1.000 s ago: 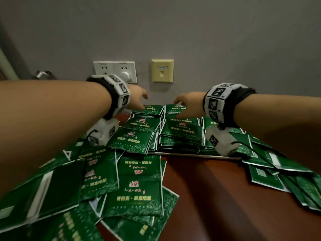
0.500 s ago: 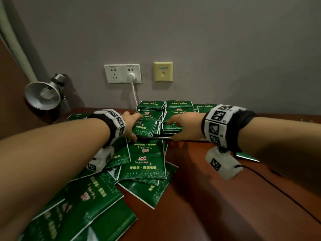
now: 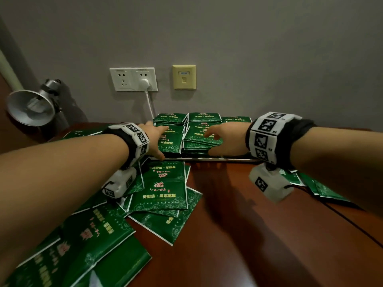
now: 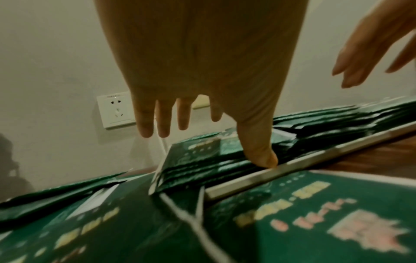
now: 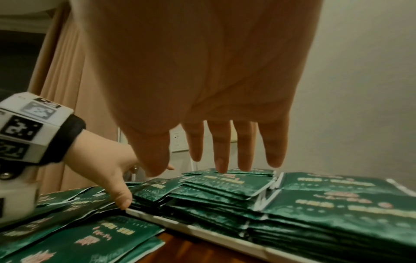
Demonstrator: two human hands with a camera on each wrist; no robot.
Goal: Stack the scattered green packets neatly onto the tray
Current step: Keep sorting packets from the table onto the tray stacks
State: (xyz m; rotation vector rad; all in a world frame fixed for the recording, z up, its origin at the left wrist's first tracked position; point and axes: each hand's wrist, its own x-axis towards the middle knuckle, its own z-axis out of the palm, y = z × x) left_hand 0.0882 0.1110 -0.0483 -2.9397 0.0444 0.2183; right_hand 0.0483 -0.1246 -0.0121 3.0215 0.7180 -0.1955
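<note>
While hovering over the stacked green packets [image 3: 192,137] on the tray [image 3: 228,159], left hand [image 3: 154,139] and right hand [image 3: 226,139] spread loose, gripping nothing; more packets [image 3: 163,189] strewn across worktop [image 3: 238,235].

- The loose packet [image 3: 163,187] just in front of your tray [image 3: 207,159] carries a yellow line of Chinese print with a dot in the middle. The four characters after the dot look like 回家吃饭; the three before it are unsure.
- Above that line you see a red-and-pink emblem and a short red line, both too small to read.
- Your stacked packets [image 5: 326,201] show the same yellow line, blurred.
- Your right wristband [image 3: 267,137] bears black-and-white square code markers; the tiny digits beside them are illegible.
- The wall socket [image 3: 133,79] and beige wall plate [image 3: 184,77] have small print you cannot read.
</note>
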